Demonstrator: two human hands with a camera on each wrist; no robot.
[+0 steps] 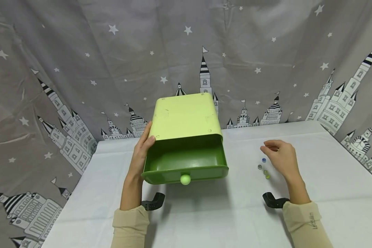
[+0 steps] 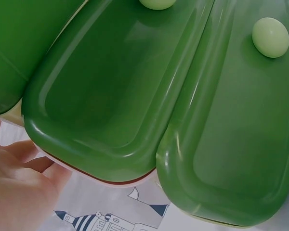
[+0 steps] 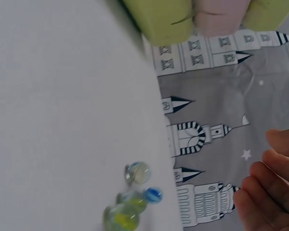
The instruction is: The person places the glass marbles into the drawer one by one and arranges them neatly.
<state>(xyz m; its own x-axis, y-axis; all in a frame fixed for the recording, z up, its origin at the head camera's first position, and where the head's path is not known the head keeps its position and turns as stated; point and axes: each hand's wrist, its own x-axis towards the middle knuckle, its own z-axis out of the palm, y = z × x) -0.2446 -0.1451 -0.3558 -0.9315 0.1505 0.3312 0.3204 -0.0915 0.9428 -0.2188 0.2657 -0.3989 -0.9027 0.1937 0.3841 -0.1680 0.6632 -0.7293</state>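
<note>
A small chest of drawers with a light yellow-green top [image 1: 186,115] stands in the middle of the head view. Its top green drawer [image 1: 185,175] is pulled out by its round knob side, and no object shows inside. My left hand [image 1: 141,148] rests along the chest's left side, thumb by the front upper corner; its far fingers are partly hidden. Further right, my right hand [image 1: 282,156] hovers above several glass marbles [image 1: 264,160], fingers loosely bent towards the thumb, with nothing visible between them. In the right wrist view its fingers [image 3: 262,192] are apart from the marbles [image 3: 137,172].
Two lower green drawers, a middle one [image 2: 101,96] and a bottom one [image 2: 245,130], appear pushed in. A white cloth [image 1: 198,220] covers the table. Behind it hangs a grey curtain [image 1: 136,34] with castles and stars. Black wrist mounts [image 1: 153,202] sit at both wrists.
</note>
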